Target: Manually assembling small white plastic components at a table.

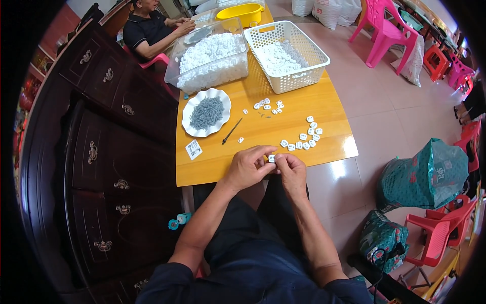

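Between the fingertips of my left hand and my right hand is a small white plastic piece with dark marks, held just over the table's front edge. Both hands are closed on it in a pinch. Ahead and to the right lies a curved row of similar white pieces. Farther off, a loose group of small white parts is scattered. A dark pointed tool and a single white part lie left of them. The scalloped white plate holds a heap of small grey parts.
A clear tub of white parts and a white perforated basket stand on the wooden table. Behind is a yellow basin. Another person sits far left, beyond a dark cabinet. Green bags stand on the right.
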{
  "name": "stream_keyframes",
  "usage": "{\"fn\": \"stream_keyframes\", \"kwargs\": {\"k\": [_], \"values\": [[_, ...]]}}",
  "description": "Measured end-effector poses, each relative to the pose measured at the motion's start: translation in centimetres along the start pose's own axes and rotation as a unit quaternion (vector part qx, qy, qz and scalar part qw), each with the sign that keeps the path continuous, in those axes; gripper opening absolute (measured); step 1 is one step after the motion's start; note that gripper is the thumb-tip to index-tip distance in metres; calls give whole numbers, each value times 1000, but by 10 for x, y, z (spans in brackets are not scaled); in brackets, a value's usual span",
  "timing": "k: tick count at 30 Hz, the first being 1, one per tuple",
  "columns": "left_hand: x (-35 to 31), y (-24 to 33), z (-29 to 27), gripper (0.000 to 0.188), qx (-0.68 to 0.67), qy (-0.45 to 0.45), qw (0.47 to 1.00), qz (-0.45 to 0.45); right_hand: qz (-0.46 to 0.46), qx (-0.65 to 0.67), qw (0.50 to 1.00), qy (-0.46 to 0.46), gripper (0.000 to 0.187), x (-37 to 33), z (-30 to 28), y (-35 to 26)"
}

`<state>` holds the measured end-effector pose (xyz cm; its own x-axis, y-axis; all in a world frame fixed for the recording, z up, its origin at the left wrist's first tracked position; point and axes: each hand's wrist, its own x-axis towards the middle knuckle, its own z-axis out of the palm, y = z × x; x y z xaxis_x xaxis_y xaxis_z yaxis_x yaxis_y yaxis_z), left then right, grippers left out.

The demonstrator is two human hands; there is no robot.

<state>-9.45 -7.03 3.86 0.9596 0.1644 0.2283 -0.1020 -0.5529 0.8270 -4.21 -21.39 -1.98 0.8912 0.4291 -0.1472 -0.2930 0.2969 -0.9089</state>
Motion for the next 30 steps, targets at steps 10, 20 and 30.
{"fn": "stream_keyframes", "kwargs": {"k": [10,20,30], "values": [[4,-10,-1,19,76,10,993,90,-10,7,1000,-12,25,1,-3,4],[4,-5,-3,20,78,-5,995,60,-3,5,1000,-16,26,2,-6,4],[19,-20,10,18,158,24,987,-7,-72,109,975,180,18,6,-14,-22]]}}
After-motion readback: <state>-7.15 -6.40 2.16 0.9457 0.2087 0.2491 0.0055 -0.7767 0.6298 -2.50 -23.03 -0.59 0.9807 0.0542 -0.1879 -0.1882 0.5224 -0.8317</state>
